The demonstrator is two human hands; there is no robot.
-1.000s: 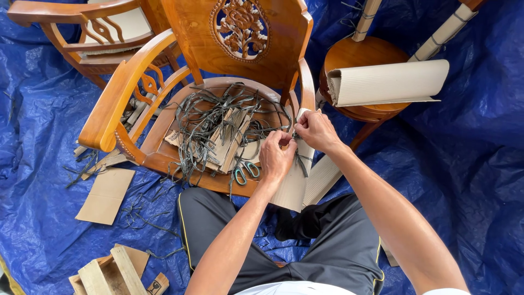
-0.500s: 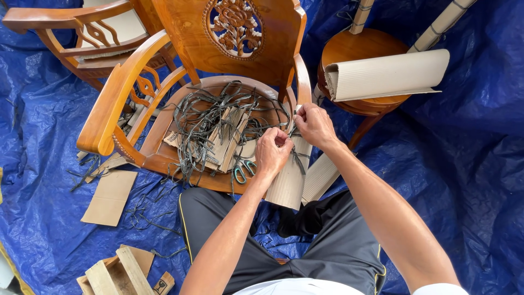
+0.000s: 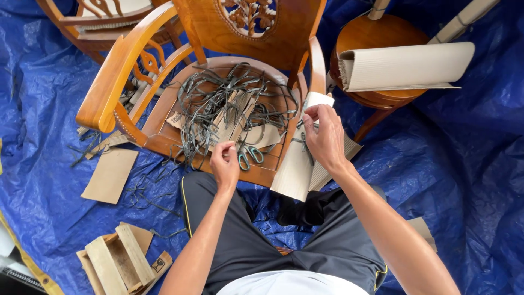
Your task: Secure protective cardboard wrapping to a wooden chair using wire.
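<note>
Your right hand [image 3: 326,139] rests on the corrugated cardboard wrap [image 3: 297,164] that covers the front right leg of the wooden armchair [image 3: 117,76]. The fingers [image 3: 314,114] are curled around the upper part of the wrap and hold it against the leg; a dark strap tie [image 3: 302,143] goes around the wrap just under your palm. The long axis of the wrap runs from the front right corner of the seat down toward your knees, a little tilted.

Your left hand [image 3: 225,163] is apart from the wrap, at the front edge of the seat. Its fingers are bent inward and nearly closed; I cannot tell if they pinch a thin strap or nothing. The green-handled scissors [image 3: 248,157] lie on the seat just beside this hand, on its right side, between it and the wrap. So the left hand is the nearer one to the scissors, and the right hand is the one on the wrap.

A loose pile of dark straps [image 3: 229,106] and cardboard pieces fills the middle of the seat. A rolled cardboard sheet [image 3: 406,66] lies on a round stool [image 3: 376,38] at the back right, on the blue tarpaulin [image 3: 464,164].
</note>
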